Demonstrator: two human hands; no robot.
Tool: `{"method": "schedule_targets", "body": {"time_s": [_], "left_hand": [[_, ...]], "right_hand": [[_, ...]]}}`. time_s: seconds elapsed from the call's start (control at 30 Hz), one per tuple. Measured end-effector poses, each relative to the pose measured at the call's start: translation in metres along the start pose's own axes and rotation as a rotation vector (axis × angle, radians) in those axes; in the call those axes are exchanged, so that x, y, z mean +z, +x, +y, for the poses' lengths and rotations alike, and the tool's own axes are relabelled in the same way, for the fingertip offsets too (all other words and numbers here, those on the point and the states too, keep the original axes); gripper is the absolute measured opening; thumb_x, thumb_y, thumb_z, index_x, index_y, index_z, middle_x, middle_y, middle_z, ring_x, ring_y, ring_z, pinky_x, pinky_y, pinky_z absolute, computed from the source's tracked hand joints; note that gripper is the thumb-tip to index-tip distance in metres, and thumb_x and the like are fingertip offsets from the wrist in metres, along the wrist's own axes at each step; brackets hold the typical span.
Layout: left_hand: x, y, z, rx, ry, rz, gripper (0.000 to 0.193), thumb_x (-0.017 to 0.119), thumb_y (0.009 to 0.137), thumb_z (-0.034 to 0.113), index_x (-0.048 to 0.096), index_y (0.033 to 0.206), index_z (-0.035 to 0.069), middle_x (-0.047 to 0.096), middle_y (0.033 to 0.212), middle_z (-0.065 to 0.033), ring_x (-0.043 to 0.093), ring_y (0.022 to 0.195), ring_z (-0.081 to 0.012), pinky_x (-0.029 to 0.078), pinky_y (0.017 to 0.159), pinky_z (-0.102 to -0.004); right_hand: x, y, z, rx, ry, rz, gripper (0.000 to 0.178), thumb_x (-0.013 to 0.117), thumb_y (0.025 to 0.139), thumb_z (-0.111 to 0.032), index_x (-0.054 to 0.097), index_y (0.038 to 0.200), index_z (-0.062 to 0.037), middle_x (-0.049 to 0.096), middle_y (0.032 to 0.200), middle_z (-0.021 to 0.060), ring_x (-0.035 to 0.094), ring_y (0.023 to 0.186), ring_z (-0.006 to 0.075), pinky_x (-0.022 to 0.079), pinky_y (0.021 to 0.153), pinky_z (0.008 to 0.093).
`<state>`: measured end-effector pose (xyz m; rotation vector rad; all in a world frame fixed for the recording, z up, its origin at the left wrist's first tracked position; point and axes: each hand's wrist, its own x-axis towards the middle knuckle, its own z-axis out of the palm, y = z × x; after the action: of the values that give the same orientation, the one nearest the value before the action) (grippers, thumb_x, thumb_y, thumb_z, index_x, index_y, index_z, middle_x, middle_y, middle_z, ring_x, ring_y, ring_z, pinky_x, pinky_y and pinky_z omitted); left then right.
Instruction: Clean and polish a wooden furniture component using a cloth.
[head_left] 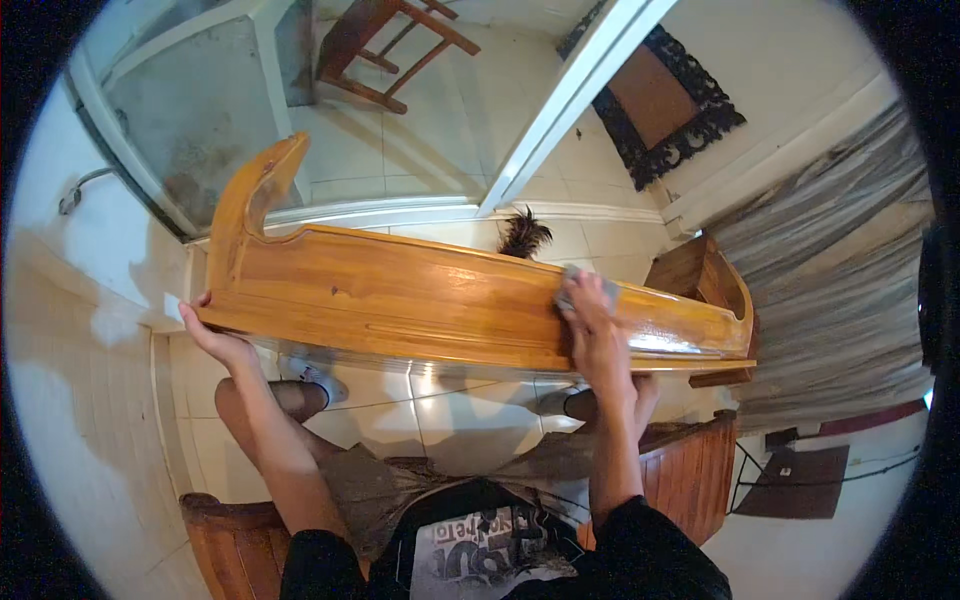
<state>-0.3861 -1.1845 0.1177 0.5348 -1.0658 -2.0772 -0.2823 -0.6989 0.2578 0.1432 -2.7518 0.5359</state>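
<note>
A long, glossy orange-brown wooden piece (pixel 430 300) with curved, raised ends spans the view in front of me, over my knees. At its left end my left hand (pixel 222 345) grips the lower corner, the thumb along the outer side and the other fingers partly hidden behind the wood. Right of the middle, my right hand (pixel 597 325) presses a grey cloth or pad (pixel 608 292) flat against the wooden face. Most of the pad is covered by the fingers. The surface to the right of that hand shines brightly, as if wet or freshly polished.
Behind the piece stand glass panels in a white frame (pixel 580 100), with a wooden chair (pixel 375 60) beyond. A dark feather duster (pixel 525 235) shows at the far edge. Grey curtains (pixel 810 260) hang at right, near a brown wooden box-like piece (pixel 700 270). I sit on a wooden seat (pixel 690 475).
</note>
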Motion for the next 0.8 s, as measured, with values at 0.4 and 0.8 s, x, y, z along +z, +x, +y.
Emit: {"method": "schedule_targets", "body": {"time_s": [0.4, 0.8], "left_hand": [[0.020, -0.008, 0.012, -0.016, -0.069, 0.128, 0.048, 0.047, 0.103, 0.053, 0.036, 0.072, 0.019, 0.044, 0.071, 0.0045, 0.052, 0.068, -0.0141, 0.045, 0.064, -0.0328], [0.027, -0.010, 0.014, 0.002, -0.093, 0.209, 0.039, 0.053, 0.100, 0.050, 0.046, 0.083, 0.016, 0.052, 0.082, 0.0008, 0.058, 0.076, -0.0182, 0.049, 0.065, -0.0371]], "right_hand": [[0.022, 0.024, -0.045, -0.142, 0.122, -0.035, 0.053, 0.064, 0.087, 0.008, 0.062, 0.139, -0.0052, 0.056, 0.148, 0.0158, 0.049, 0.141, 0.0354, 0.037, 0.119, 0.0454], [0.065, 0.042, -0.080, -0.163, 0.179, -0.003, 0.050, 0.046, 0.092, 0.009, 0.064, 0.136, -0.0045, 0.053, 0.149, 0.0210, 0.045, 0.144, 0.0358, 0.031, 0.122, 0.0467]]}}
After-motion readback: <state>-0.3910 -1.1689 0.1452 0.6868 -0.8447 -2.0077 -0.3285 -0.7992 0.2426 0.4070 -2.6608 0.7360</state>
